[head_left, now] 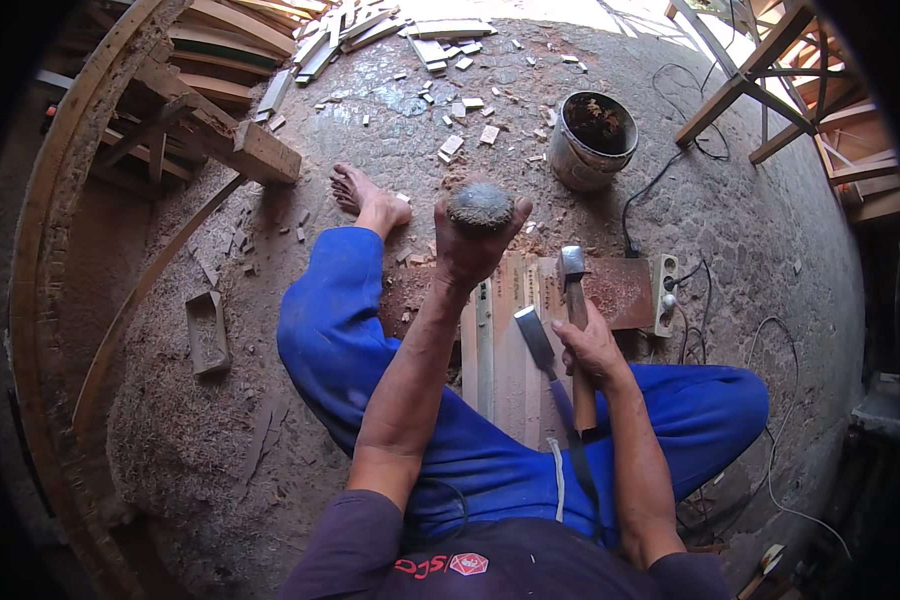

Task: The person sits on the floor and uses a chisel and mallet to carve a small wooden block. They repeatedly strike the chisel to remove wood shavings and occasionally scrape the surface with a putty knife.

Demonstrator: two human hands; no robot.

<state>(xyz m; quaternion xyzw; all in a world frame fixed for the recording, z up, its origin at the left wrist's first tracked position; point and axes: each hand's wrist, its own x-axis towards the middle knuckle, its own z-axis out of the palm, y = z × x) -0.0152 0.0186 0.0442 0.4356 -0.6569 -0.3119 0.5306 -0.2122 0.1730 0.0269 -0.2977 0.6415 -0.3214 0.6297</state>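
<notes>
down in the lap, between the blue trouser legs, the right hand [592, 348] has its fingers wrapped tight round two tools at once: a hammer [574, 300] with its head pointing away, and a chisel [540, 345] whose broad blade slants up to the left. both lie over the pale wooden boards [500, 340] stacked on the floor between the knees. just beyond, the left hand [472, 245] is lifted, fingers curled up around a round grey stone [481, 204] cupped from below, above the far end of the boards. it looks like a pause between cuts, perhaps readying the edge on the stone; that would call for freeing the chisel from the shared grip, since the hammer crowds it. a bare foot [365, 197] rests left of the stone. on the right a white power strip [665, 292] and a black cable [660, 180] lie close to the boards and could snag. farther off stand a dented metal bucket [592, 140], scattered wood offcuts [460, 110], a curved timber frame [60, 200] at left and a wooden trestle [770, 70] at right.
</notes>
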